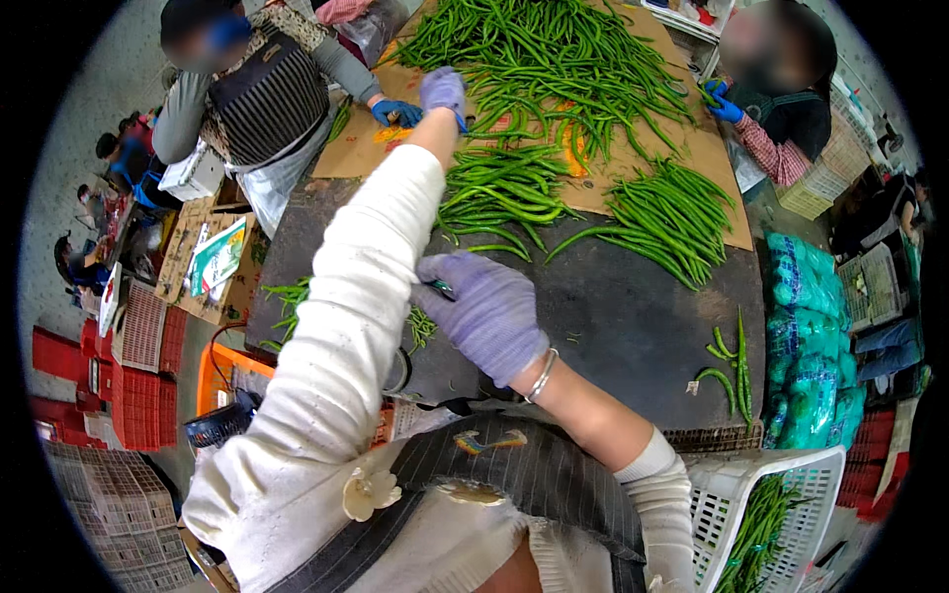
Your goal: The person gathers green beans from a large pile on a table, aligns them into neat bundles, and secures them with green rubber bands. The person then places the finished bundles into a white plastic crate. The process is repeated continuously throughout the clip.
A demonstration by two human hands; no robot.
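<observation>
Right hand point(482, 311) pinching object point(444, 289), left hand point(443, 93) outstretched

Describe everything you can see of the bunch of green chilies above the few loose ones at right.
The bunch of green chilies is a loose heap of long, slim, glossy pods, mostly lying side by side, some curved. It rests partly on cardboard, partly on the dark tabletop; no hand touches it.

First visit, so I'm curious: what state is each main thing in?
Left hand: gloved, outstretched, grip unclear
Right hand: gloved, grip unclear
Pepper heap: loose, tangled
Left pile: roughly aligned
Right pile: roughly aligned
Cardboard: flat, partly covered
White crate: open, partly filled
Green bags: bulging, stacked
</observation>
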